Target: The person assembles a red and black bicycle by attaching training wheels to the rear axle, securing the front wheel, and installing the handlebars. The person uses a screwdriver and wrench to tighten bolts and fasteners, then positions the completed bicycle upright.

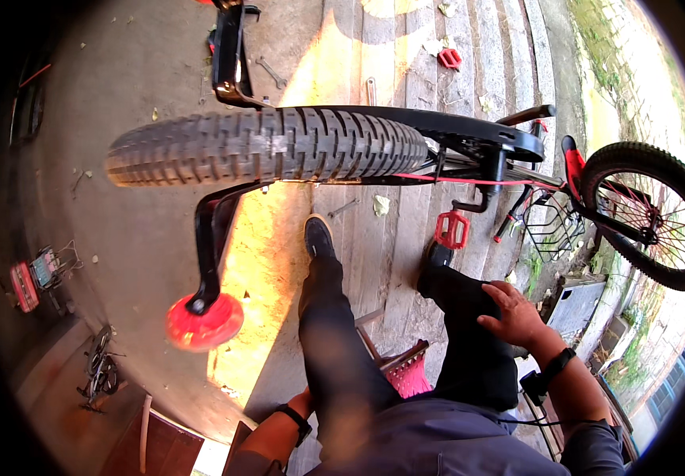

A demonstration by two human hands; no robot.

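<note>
A child's bicycle stands upside down before me, its knobbly rear tyre [271, 147] crossing the view above my feet. A black bent bracket [209, 246] carries a red training wheel [204, 321] on the near side. At the crank hangs a red pedal [452, 229], above my right shoe. My right hand [513, 315] rests by my right knee, fingers spread, holding nothing. Down beside my left thigh is my left hand [303, 401], mostly hidden by the leg, so its fingers do not show. The front wheel [652, 214], black-tyred with red spokes, is at the right.
Spanners [344, 209] lie on the ground near my left shoe and beyond the tyre. A loose red pedal [449, 58] lies at the far side. A black wire basket [552, 226] is near the front wheel. Behind my legs shows a pink seat [408, 374].
</note>
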